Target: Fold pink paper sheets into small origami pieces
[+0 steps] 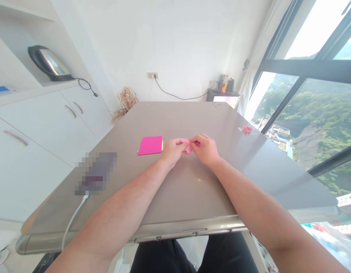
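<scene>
Between my two hands, just above the middle of the table, is a small piece of folded pink paper [188, 148]. My left hand [174, 149] pinches its left side between thumb and fingers. At its right side my right hand [204, 148] grips the paper's edge with closed fingertips. Much of the paper is hidden by the fingers, so its full shape does not show. Left of my left hand lies a stack of square paper [150, 145], bright pink on top, with thin green and yellow edges peeking out.
A crumpled or folded pink paper piece [247, 129] lies at the table's right. On the left a pixelated, phone-like object [97, 172] has a white cable [74, 218] running off the front edge. A window [303, 98] borders the right side; cabinets [44, 129] stand left.
</scene>
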Motion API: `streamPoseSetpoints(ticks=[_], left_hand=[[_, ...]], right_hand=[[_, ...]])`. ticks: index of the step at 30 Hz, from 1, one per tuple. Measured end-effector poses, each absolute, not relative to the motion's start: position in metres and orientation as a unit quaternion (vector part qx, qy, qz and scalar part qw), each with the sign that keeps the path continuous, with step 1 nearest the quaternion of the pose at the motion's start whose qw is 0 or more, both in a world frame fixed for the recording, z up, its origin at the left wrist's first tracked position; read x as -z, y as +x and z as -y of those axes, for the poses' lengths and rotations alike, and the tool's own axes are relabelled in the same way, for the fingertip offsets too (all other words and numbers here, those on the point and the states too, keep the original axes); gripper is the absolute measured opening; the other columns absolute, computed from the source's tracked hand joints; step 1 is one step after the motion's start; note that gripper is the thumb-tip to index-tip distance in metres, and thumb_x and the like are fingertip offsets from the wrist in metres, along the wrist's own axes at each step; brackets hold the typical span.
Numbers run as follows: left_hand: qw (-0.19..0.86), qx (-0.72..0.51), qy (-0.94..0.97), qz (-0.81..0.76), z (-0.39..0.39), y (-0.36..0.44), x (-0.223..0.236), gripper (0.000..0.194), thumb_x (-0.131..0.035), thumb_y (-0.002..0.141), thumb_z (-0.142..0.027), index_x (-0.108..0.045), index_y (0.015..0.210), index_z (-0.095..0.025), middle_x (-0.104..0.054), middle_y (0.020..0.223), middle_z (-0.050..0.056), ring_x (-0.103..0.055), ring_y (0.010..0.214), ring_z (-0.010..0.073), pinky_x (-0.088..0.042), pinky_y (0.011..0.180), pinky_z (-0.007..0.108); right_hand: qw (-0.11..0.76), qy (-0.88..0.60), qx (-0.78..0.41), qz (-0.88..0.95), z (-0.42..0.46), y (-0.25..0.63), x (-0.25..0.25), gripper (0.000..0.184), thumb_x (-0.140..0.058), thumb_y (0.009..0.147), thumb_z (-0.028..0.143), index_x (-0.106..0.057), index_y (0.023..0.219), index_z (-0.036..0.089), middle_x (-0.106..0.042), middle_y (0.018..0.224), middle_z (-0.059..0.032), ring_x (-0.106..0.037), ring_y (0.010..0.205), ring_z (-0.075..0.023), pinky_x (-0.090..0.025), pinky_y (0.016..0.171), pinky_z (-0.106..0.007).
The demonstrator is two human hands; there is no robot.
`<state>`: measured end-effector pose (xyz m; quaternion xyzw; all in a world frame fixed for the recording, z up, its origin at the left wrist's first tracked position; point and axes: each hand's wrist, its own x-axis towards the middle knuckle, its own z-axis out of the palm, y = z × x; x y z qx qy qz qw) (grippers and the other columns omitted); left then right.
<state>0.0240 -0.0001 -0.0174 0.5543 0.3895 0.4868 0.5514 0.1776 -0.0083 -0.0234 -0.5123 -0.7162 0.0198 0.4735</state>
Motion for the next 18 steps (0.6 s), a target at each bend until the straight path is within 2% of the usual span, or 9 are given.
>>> streamPoseSetpoints(ticks=[3,5,11,14,18], left_hand=[[0.546,-0.479,0.556,-0.404,0.0,0.0241,0.0205,0.012,-0.069,0.073,-0.029,-0.072,0.077,-0.018,-0.069,0.075,0.003,-0.065,0.077,0.0173,-0.059,0.076,0.037],[0.549,-0.477,0.558,-0.4,0.0007,0.0246,0.0209,0.013,-0.069,0.074,-0.03,-0.072,0.077,-0.018,-0.068,0.072,0.002,-0.065,0.076,0.017,-0.059,0.077,0.037],[0.57,-0.467,0.551,-0.391,0.0054,0.0267,0.0145,0.017,-0.064,0.078,-0.026,-0.065,0.063,-0.016,-0.069,0.075,0.005,-0.068,0.081,0.0191,-0.059,0.084,0.04],[0.585,-0.463,0.542,-0.386,0.0053,0.0268,0.0147,0.022,-0.062,0.081,-0.028,-0.065,0.064,-0.015,-0.07,0.077,0.006,-0.07,0.082,0.0198,-0.059,0.086,0.042],[0.585,-0.466,0.551,-0.372,0.0019,0.0257,0.0196,0.02,-0.064,0.081,-0.028,-0.066,0.068,-0.015,-0.07,0.079,0.006,-0.07,0.087,0.0202,-0.058,0.089,0.043]], right_hand=[[0.489,-0.496,-0.026,0.717,0.0085,0.1769,0.0249,0.018,-0.061,0.083,0.02,-0.076,0.089,0.026,-0.072,0.088,-0.0027,-0.065,0.077,-0.0165,-0.05,0.072,-0.03],[0.492,-0.48,-0.015,0.726,0.0082,0.1768,0.0264,0.019,-0.059,0.085,0.019,-0.077,0.088,0.026,-0.073,0.091,-0.0028,-0.066,0.082,-0.0174,-0.05,0.073,-0.031],[0.482,-0.469,0.023,0.74,0.0061,0.1781,0.0302,0.018,-0.061,0.089,0.023,-0.078,0.088,0.027,-0.074,0.091,-0.004,-0.065,0.082,-0.0187,-0.05,0.073,-0.033],[0.479,-0.463,0.049,0.744,0.0049,0.1782,0.0311,0.019,-0.059,0.091,0.025,-0.077,0.086,0.026,-0.074,0.09,-0.004,-0.064,0.083,-0.019,-0.048,0.072,-0.032],[0.475,-0.468,0.056,0.743,0.0043,0.1775,0.0304,0.02,-0.058,0.092,0.026,-0.076,0.082,0.026,-0.074,0.089,-0.0038,-0.063,0.082,-0.0188,-0.047,0.072,-0.032]])
